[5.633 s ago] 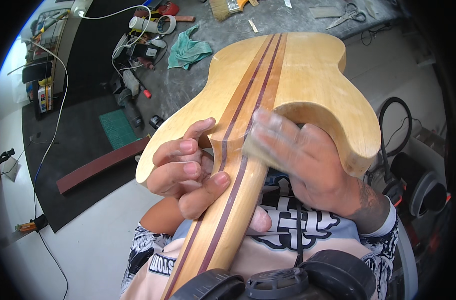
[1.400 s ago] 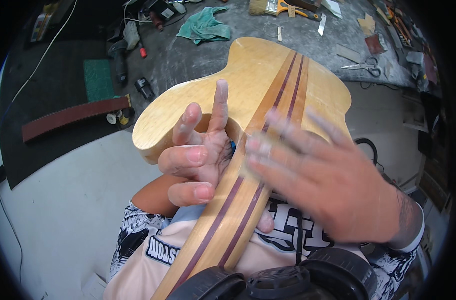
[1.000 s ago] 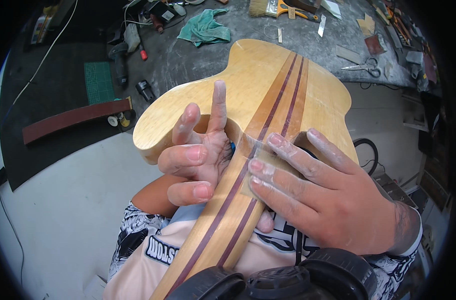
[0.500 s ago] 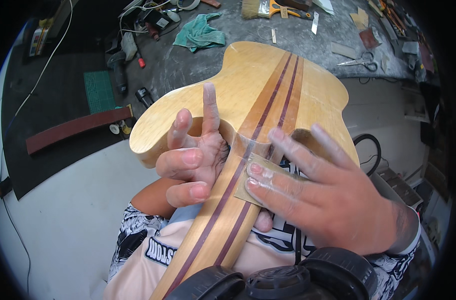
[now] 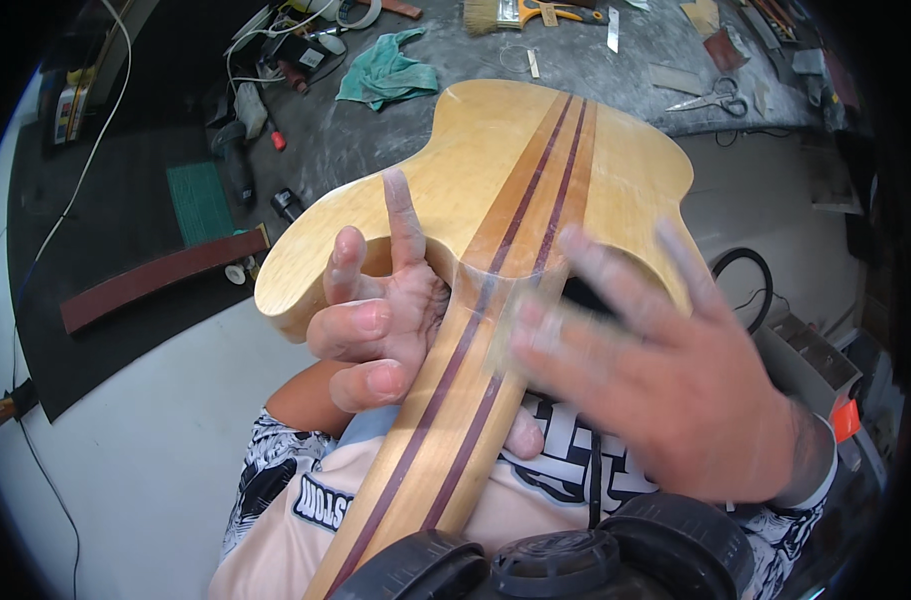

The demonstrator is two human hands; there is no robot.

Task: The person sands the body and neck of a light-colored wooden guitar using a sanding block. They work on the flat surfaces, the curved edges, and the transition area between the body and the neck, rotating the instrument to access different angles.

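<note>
A pale wooden guitar body [image 5: 375, 200] lies back up, its far end by the workbench. Its neck [image 5: 420, 440], with two dark purple stripes, slants down toward me. My left hand [image 5: 390, 320] cradles the neck from below near the heel; its fingers stand up on the left side, and the thumb shows at the right edge. Dusty and smeared by motion, my right hand [image 5: 665, 380] presses its fingers over a tan piece of sandpaper [image 5: 499, 345] against the neck, just below the heel. The fingers partly hide the sandpaper.
On the dusty grey bench [image 5: 565, 75] lie a green cloth [image 5: 387, 70], a wide brush [image 5: 493, 14], scissors [image 5: 713, 99] and scraps. Leftward are a green cutting mat [image 5: 199, 203], a curved dark-red strip [image 5: 160, 280] and power tools. A black respirator [image 5: 555, 565] fills the lower edge.
My right hand has slid slightly to the right along with the sandpaper and is now blurred. The left hand keeps its hold on the neck. The view has shifted a little.
</note>
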